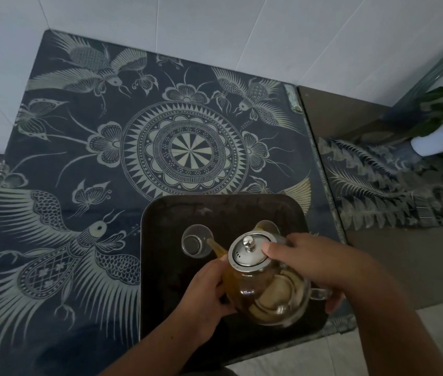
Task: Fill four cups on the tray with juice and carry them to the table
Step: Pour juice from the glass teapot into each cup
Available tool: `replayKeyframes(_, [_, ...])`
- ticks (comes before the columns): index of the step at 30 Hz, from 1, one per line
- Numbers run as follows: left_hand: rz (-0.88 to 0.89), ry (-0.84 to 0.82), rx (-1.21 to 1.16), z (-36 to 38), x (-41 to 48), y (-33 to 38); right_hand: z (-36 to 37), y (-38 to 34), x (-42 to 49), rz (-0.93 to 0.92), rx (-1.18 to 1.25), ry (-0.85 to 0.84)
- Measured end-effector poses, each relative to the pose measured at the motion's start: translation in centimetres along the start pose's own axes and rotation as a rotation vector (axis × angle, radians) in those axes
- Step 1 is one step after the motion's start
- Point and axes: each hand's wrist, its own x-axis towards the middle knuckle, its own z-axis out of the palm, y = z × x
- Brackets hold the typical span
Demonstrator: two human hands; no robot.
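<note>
A dark square tray (177, 213) lies on the near part of a patterned table. Over it I hold a glass teapot (266, 291) of amber juice, tilted left, its spout above a small clear glass cup (197, 240). My right hand (315, 261) grips the pot from the right, thumb pressing on its steel lid (249, 252). My left hand (206, 291) supports the pot's left side. A second glass cup (267, 226) shows behind the lid, partly hidden. Any further cups are out of sight behind the pot and hands.
The table (106, 147) has a dark blue cloth with pale bird and mandala patterns under glass. A lower brown surface (350, 118) adjoins at the right, with a potted plant (442, 126) in a white pot. White tiled walls stand behind.
</note>
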Motion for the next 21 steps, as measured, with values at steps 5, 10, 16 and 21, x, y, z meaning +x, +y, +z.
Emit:
replayKeyframes(5, [-0.005, -0.018, 0.005, -0.1, -0.6, 0.4, 0.1, -0.5, 0.0, 0.018, 0.018, 0.004])
replayKeyframes(10, [-0.022, -0.012, -0.017, -0.3, -0.8, 0.8, 0.3, -1.0, 0.0, 0.025, 0.012, -0.002])
replayKeyframes(16, [-0.041, -0.018, -0.025, -0.5, -0.9, 1.0, 0.3, -1.4, 0.6, 0.031, -0.072, 0.01])
replayKeyframes(21, [-0.041, -0.026, -0.038, -0.7, -1.0, 1.3, 0.1, -1.9, 0.7, 0.042, -0.088, 0.005])
